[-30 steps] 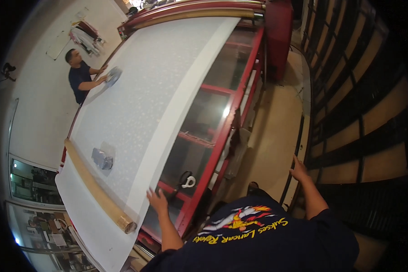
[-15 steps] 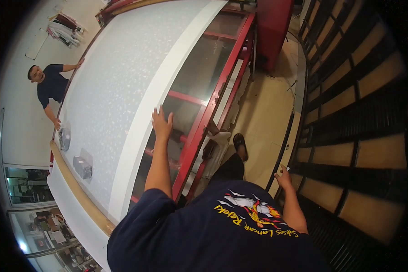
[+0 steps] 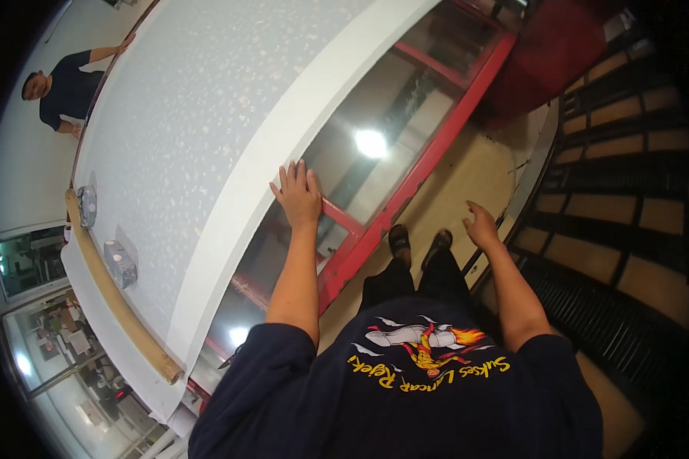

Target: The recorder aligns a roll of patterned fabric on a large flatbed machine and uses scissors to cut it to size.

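Head view, looking down: a large pale patterned sheet (image 3: pixel 207 115) lay spread over a red-framed, glass-topped table (image 3: pixel 455 126). The sheet was to the left of and ahead of the person's left hand (image 3: pixel 298 200). Its long axis ran along the table's long edge, from a cardboard tube (image 3: pixel 122 294) at the lower-left end toward the upper right.

The left hand was much the nearer: its fingertips rested on the rim of the sheet's plain white border (image 3: pixel 272 157). Its fingers were extended, only slightly parted, with no visible grasp; whether the thumb was tucked underneath could not be told. The right hand (image 3: pixel 482 227) hung over the floor, well apart from the sheet, loosely bent and visibly holding nothing.

Two wrapped bundles (image 3: pixel 121 262) sat near the tube. A co-worker (image 3: pixel 69 88) stood at the table's opposite long edge.

Half a second earlier, the left hand's fingers were spread wider, the right hand was lower beside the black rack (image 3: pixel 574 298), and the co-worker's hand was closer to a bundle.
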Demonstrator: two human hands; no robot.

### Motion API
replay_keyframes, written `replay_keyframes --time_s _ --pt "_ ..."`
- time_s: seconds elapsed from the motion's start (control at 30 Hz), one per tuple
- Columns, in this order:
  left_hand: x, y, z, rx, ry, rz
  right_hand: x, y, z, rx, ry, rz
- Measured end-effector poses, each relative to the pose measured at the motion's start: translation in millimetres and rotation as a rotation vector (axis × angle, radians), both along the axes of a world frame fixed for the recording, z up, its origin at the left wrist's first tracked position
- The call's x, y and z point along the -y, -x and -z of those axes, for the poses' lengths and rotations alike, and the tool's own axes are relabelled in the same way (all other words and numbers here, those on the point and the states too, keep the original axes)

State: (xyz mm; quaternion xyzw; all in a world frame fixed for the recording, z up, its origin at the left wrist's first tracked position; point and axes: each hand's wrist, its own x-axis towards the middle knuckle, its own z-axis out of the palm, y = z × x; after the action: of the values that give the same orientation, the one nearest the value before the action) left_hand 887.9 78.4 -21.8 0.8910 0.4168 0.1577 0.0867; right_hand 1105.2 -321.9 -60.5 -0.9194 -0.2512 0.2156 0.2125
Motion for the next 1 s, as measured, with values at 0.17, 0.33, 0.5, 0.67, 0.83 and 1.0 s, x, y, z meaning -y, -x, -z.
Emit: replay_keyframes --time_s 0.17,0.33,0.5,0.67,0.83,1.0 --pt "0 -8 -3 0.055 -0.002 -0.041 -93 -51 -70 0.019 -0.116 -0.301" --pt "-7 -12 -11 0.07 0.062 -0.047 -161 -131 -127 0.36 -0.378 -0.485" --pt "-8 -3 -5 0.115 -0.054 -0.253 -250 -285 -129 0.461 -0.49 -0.446" --pt "6 -6 9 0.026 -0.1 -0.577 -354 -463 -100 0.501 -0.073 -0.608" --pt "6 -135 -25 -0.1 -0.135 -0.453 -375 -528 -86 0.466 0.155 -0.801" --pt "10 -266 -42 -0.098 0.104 -0.42 -373 -540 -77 0.466 0.157 -0.803"
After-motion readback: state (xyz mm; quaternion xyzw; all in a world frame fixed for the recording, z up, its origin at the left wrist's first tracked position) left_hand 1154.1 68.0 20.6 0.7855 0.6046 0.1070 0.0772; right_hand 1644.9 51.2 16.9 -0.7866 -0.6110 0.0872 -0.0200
